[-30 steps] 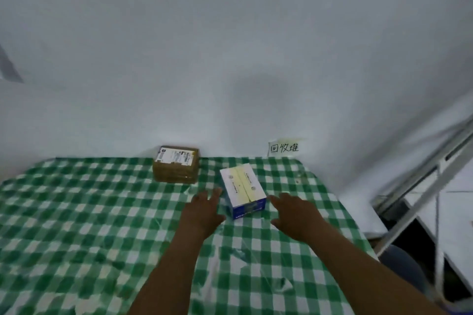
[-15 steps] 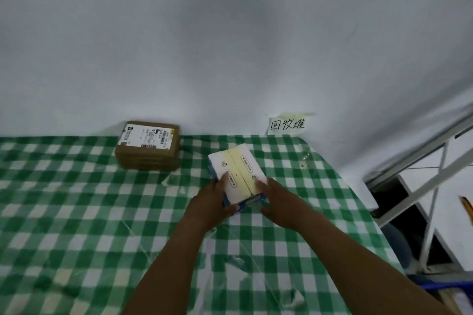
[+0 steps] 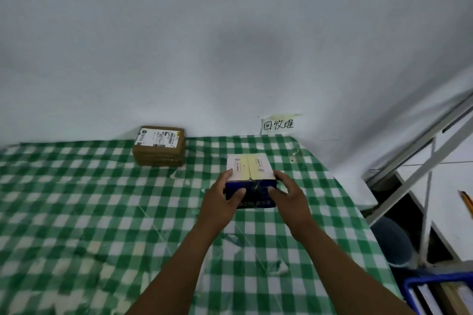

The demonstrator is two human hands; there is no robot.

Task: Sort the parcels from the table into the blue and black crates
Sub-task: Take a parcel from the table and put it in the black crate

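A white and blue box (image 3: 249,169) with a yellow tape strip on top is held just above the green checked table (image 3: 76,212). My left hand (image 3: 221,199) grips its left side, thumb on the blue front face. My right hand (image 3: 288,197) grips its right side, fingers curled round the front corner. A brown cardboard parcel (image 3: 160,147) with a white shipping label lies further back on the left, against the wall. A blue crate (image 3: 440,294) holding several parcels shows at the bottom right, below the table edge. No black crate is in view.
A paper note (image 3: 277,124) with handwritten characters is taped to the white wall behind the table. White metal shelving (image 3: 430,161) stands to the right of the table. A dark round object (image 3: 391,240) sits on the floor beside it.
Both hands closed in on the white and blue box from either side and took hold of it. The box has turned square to me and its blue front now faces me.
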